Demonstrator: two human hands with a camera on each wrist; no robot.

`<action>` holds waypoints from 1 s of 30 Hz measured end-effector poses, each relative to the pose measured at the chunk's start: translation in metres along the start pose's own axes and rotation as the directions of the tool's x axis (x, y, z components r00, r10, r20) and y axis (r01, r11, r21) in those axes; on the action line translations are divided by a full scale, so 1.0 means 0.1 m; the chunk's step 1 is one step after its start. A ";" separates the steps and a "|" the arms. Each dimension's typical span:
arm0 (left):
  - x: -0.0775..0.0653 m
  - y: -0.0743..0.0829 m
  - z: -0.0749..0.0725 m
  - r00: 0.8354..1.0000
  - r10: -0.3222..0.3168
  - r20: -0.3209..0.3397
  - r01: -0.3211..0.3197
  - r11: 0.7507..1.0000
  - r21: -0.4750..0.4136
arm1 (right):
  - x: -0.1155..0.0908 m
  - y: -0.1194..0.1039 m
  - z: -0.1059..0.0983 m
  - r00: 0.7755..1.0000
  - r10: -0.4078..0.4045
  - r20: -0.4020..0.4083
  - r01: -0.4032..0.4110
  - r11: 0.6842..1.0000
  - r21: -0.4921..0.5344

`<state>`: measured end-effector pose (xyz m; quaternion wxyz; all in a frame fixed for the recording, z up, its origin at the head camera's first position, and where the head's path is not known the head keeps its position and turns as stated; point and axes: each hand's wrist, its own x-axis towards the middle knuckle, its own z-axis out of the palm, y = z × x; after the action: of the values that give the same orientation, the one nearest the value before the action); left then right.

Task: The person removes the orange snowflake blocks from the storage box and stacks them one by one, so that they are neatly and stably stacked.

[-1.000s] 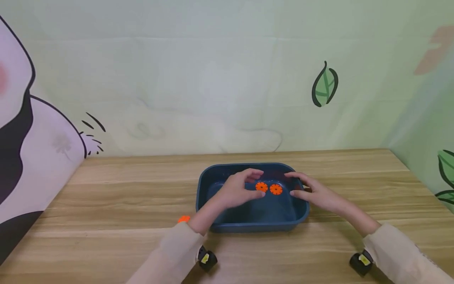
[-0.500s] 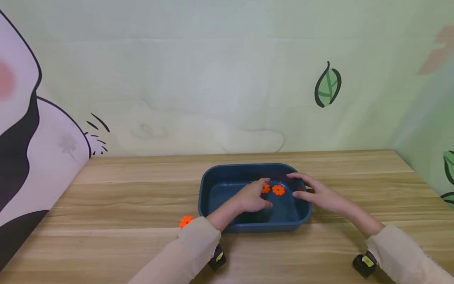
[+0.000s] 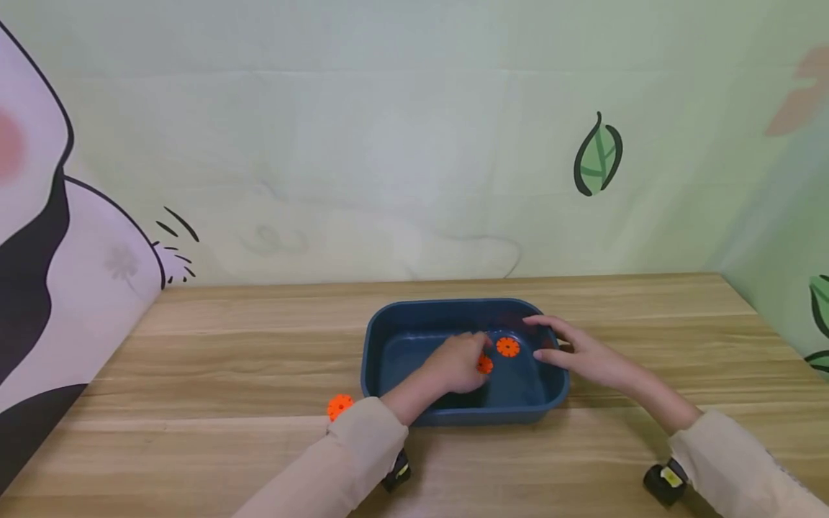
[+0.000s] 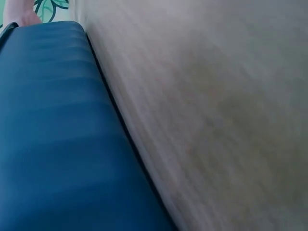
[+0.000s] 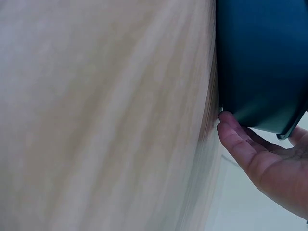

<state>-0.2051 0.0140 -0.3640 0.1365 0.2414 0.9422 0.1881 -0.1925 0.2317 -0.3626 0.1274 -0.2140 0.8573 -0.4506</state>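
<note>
In the head view, my left hand (image 3: 456, 362) reaches into a dark blue rectangular basin (image 3: 447, 415). Its thumb and fingers pinch an orange notched disc (image 3: 484, 365), which they partly cover. A second orange notched disc (image 3: 508, 347) lies on the basin floor, just right of that hand. My right hand (image 3: 586, 356) holds the basin's right end, thumb and a finger over the rim. From the right wrist, other fingers (image 5: 236, 139) show against the basin's outer wall (image 5: 260, 62). Left of the basin, another orange disc (image 3: 340, 407) lies beside my left sleeve, partly hidden by it.
The basin stands on a wood-grain table (image 3: 227, 360). Behind it rises a pale green printed backdrop (image 3: 388, 144) with a leaf and a cartoon figure. In the left wrist view the basin's long outer wall (image 4: 62, 134) fills the left side.
My left hand has moved right and down into the basin, its fingers closing round one disc and drawing it slightly nearer. The right hand stays at the rim.
</note>
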 end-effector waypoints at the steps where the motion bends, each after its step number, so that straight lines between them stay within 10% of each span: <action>1: -0.01 0.00 0.00 1.000 0.004 -0.006 -0.004 1.000 0.023 | 0.00 0.01 0.00 1.000 0.002 0.000 -0.002 1.000 -0.002; 10: -0.04 0.03 0.00 0.999 -0.015 0.042 0.011 0.995 0.097 | 0.00 0.05 0.00 1.000 0.006 -0.010 -0.006 1.000 0.004; 17: -0.10 -0.06 -0.04 0.997 0.073 0.032 -0.070 0.993 -0.091 | 0.02 0.05 0.01 1.000 0.011 -0.008 -0.011 1.000 -0.005; 23: -0.23 -0.17 -0.19 0.989 0.145 -0.009 -0.140 0.933 -0.331 | 0.02 0.07 0.01 1.000 0.014 -0.016 -0.014 1.000 -0.009; 30: -0.47 -0.35 -0.39 0.992 0.116 -0.045 -0.124 0.902 -0.415 | 0.01 0.03 0.01 1.000 0.000 -0.022 0.000 1.000 -0.019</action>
<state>-0.1927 -0.0493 -0.3365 0.1637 0.2624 0.8650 0.3950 -0.1935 0.2325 -0.3659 0.1160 -0.2102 0.8629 -0.4447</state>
